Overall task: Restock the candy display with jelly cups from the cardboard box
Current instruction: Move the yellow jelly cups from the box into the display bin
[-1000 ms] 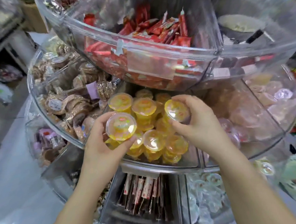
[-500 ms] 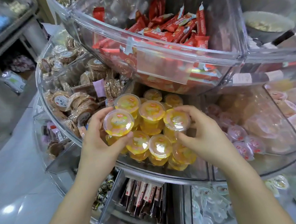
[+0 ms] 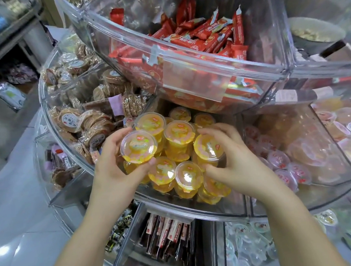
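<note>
Several yellow jelly cups (image 3: 178, 132) with clear lids are piled in the middle compartment of a clear tiered candy display (image 3: 196, 211). My left hand (image 3: 113, 173) grips one yellow jelly cup (image 3: 138, 145) from below, over the left side of the pile. My right hand (image 3: 240, 161) holds another yellow jelly cup (image 3: 209, 146), tilted, over the right side of the pile, fingers and thumb curled round it. The cardboard box is out of view.
Round wrapped cakes (image 3: 81, 122) fill the compartment to the left, pink-lidded jelly cups (image 3: 283, 163) the one to the right. Red snack bars (image 3: 197, 35) lie in the upper tier overhanging the pile. Dark bars (image 3: 168, 236) and clear cups (image 3: 247, 245) fill the lowest tier.
Both hands have stayed over the pile, each still holding its cup. The right hand's cup has sunk lower and tilted. The camera has moved closer.
</note>
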A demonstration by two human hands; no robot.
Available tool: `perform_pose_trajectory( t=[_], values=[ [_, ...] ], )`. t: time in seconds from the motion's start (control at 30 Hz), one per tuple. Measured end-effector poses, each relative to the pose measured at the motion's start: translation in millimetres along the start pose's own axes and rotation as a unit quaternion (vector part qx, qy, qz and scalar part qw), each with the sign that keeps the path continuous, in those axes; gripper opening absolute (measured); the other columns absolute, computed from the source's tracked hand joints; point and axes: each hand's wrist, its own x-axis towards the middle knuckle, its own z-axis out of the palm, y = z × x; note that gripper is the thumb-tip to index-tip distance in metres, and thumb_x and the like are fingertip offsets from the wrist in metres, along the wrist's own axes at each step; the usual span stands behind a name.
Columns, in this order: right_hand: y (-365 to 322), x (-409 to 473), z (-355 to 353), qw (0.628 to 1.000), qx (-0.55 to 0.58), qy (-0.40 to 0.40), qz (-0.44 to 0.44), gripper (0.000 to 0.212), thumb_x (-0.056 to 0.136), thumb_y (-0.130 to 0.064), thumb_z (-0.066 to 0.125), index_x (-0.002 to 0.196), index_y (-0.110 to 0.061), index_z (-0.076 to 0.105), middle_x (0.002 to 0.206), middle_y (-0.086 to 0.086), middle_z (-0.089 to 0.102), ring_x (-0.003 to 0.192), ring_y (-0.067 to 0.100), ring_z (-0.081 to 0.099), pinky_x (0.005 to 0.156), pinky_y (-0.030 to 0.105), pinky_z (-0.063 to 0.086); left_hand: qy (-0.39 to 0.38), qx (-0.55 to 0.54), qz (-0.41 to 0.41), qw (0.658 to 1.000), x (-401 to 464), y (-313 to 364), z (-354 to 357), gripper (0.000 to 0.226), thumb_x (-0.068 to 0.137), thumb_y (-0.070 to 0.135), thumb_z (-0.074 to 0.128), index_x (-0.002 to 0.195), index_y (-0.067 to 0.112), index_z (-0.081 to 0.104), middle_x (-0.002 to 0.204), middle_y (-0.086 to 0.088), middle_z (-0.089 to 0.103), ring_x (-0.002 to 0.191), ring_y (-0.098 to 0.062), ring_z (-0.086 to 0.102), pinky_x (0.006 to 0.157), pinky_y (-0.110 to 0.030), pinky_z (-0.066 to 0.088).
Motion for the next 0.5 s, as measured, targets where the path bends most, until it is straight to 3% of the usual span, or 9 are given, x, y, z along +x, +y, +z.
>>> perform_pose_trajectory(
  t=[0.1,0.17,0.27,0.37,0.43,0.5],
  values=[
    [-5,1,7,0.997,-0.011,0.072,0.017,0.061,0.071,-0.041,0.075,0.127,-0.043,0.048,0.118,-0.011,0.034,0.115,0.002,0.032,0.096,0.014,0.028,-0.002,0.001,-0.001,1.000,0,-1,-1,0.065,0.058,0.048,0.075,0.116,0.050,0.047,0.113,0.022,0.060,0.107,-0.002,0.058,0.092,-0.033,0.048],
    [-9,3,8,0.994,-0.047,0.103,0.004,0.058,0.075,-0.037,0.073,0.129,-0.038,0.050,0.110,-0.012,0.040,0.109,0.003,0.035,0.092,0.014,0.026,-0.001,0.001,-0.004,1.000,-1,-1,-2,0.065,0.057,0.049,0.075,0.116,0.050,0.047,0.113,0.022,0.060,0.108,-0.003,0.058,0.094,-0.035,0.047],
    [-9,2,0,0.997,-0.041,0.060,-0.009,0.065,0.081,-0.021,0.067,0.139,-0.031,0.038,0.122,-0.019,0.040,0.120,0.002,0.035,0.098,0.014,0.023,0.000,0.002,-0.007,1.000,-1,-2,-3,0.066,0.057,0.049,0.075,0.116,0.050,0.047,0.114,0.020,0.061,0.109,-0.004,0.058,0.096,-0.038,0.047],
    [-5,3,-6,0.999,-0.033,-0.015,-0.025,0.069,0.081,-0.009,0.057,0.142,-0.026,0.031,0.141,-0.016,0.032,0.133,-0.001,0.024,0.106,0.014,0.020,-0.001,0.002,-0.010,1.000,0,-4,-3,0.067,0.057,0.049,0.075,0.118,0.048,0.047,0.114,0.020,0.061,0.109,-0.002,0.058,0.096,-0.038,0.048],
    [-4,5,-6,0.999,-0.032,-0.015,-0.019,0.067,0.079,-0.010,0.059,0.139,-0.027,0.036,0.148,-0.011,0.023,0.137,0.002,0.017,0.110,0.021,0.020,-0.001,0.007,-0.012,1.000,0,-5,-3,0.069,0.057,0.049,0.076,0.119,0.046,0.047,0.115,0.020,0.060,0.109,-0.002,0.058,0.096,-0.039,0.048],
    [-5,6,-4,0.999,-0.031,0.017,-0.019,0.065,0.078,-0.013,0.065,0.136,-0.028,0.041,0.141,-0.012,0.028,0.133,0.003,0.022,0.109,0.020,0.021,0.000,0.016,-0.011,1.000,0,-6,-4,0.068,0.058,0.049,0.076,0.120,0.047,0.047,0.116,0.021,0.060,0.109,-0.003,0.058,0.096,-0.040,0.048]
  ],
)
